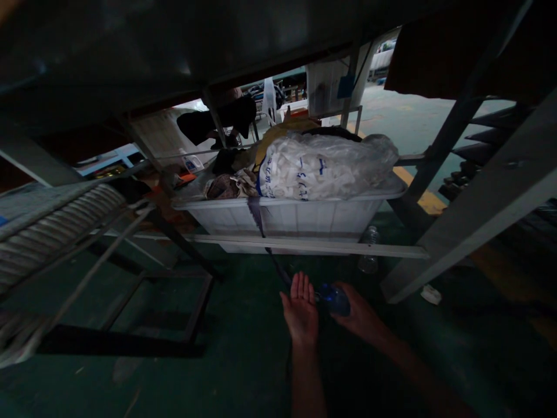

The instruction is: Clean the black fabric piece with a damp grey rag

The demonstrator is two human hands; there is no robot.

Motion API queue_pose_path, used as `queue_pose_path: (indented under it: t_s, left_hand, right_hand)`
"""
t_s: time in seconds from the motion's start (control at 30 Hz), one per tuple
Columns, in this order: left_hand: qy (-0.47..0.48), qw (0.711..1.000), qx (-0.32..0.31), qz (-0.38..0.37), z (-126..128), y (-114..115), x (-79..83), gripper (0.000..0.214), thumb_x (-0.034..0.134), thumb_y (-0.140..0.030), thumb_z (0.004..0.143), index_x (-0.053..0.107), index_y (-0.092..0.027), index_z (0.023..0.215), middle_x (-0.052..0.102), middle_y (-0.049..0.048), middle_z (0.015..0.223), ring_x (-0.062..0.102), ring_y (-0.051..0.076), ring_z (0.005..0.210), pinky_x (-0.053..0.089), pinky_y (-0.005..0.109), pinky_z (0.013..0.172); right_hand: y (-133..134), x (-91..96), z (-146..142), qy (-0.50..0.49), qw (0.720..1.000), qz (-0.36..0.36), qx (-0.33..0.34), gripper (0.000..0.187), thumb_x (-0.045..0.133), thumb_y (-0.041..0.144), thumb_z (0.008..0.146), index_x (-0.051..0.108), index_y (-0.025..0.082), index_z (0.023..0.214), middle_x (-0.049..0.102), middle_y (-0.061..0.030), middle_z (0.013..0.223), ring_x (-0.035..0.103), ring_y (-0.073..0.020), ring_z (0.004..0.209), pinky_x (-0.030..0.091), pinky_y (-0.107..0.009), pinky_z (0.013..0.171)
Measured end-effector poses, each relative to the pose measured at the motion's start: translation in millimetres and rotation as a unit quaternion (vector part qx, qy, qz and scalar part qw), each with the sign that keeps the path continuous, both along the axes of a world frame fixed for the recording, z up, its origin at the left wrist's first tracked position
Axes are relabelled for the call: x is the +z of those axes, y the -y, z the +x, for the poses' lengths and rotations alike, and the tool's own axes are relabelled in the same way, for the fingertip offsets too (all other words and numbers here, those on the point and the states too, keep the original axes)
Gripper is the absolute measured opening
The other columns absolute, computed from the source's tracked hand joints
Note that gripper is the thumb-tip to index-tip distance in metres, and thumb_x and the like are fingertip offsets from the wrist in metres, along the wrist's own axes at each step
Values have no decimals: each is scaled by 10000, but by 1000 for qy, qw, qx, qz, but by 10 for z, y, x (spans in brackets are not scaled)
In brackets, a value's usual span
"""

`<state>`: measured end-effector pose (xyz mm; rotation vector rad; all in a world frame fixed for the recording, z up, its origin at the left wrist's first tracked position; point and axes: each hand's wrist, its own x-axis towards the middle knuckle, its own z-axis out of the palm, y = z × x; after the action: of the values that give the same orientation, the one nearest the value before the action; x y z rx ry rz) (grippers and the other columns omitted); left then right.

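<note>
I am looking under a dark table at a green floor. My left hand (300, 310) is stretched out, palm up, fingers straight and together, holding nothing. My right hand (359, 316) is wrapped round a blue-tinted plastic bottle (333, 299), whose end points at my left palm. Both hands hover low over the floor, just in front of a white plastic crate (282, 217).
The crate holds a clear bag of white straps (322, 165) and dark fabric. A dark strap (261, 229) hangs over its front. Another clear bottle (369, 249) stands behind a grey rail. Metal table legs (461, 232) and frames (165, 302) stand right and left.
</note>
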<state>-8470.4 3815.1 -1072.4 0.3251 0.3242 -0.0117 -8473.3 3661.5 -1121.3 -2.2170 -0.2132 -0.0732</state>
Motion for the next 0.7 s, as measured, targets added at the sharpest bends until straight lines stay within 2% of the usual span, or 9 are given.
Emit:
queue_pose_path:
  t_s: [0.1, 0.2, 0.33, 0.47, 0.7]
  left_hand:
    - [5, 999, 11, 36, 5, -50, 73, 579, 261, -535, 855, 646, -139, 1028, 450, 131, 1337, 423, 203, 1228, 302, 305, 1055]
    - [7, 997, 6, 70, -17, -107, 133, 625, 228, -566, 848, 650, -139, 1023, 482, 135, 1308, 434, 202, 1220, 292, 306, 1059]
    - [-6, 995, -11, 96, -79, -180, 186, 645, 192, -555, 858, 662, -137, 999, 510, 136, 1280, 445, 197, 1210, 286, 305, 1060]
    - [-21, 990, -27, 135, -151, -223, 246, 660, 155, -535, 869, 665, -134, 990, 534, 139, 1253, 464, 200, 1194, 288, 316, 1058]
    - [-36, 985, -38, 162, -259, -233, 275, 643, 159, -500, 882, 672, -122, 974, 571, 142, 1205, 472, 206, 1186, 264, 320, 1068]
  right_hand:
    - [-105, 233, -36, 19, 994, -56, 91, 533, 574, 223, 646, 426, 181, 1157, 547, -73, 1085, 531, -183, 994, 437, -302, 868]
    - [-178, 424, -92, 31, 984, -115, 134, 556, 544, 138, 639, 422, 175, 1180, 535, -89, 1098, 514, -193, 1005, 425, -326, 880]
    - [-259, 674, -161, 46, 962, -218, 156, 630, 519, 63, 608, 414, 161, 1222, 489, -126, 1201, 442, -262, 1099, 364, -430, 932]
    - [-350, 876, -217, 44, 942, -293, 158, 682, 540, 50, 575, 418, 130, 1241, 512, -135, 1181, 443, -307, 1069, 362, -468, 899]
    - [-441, 1005, -319, 28, 918, -368, 149, 701, 582, 64, 540, 451, 133, 1225, 544, -125, 1133, 475, -322, 1010, 382, -454, 850]
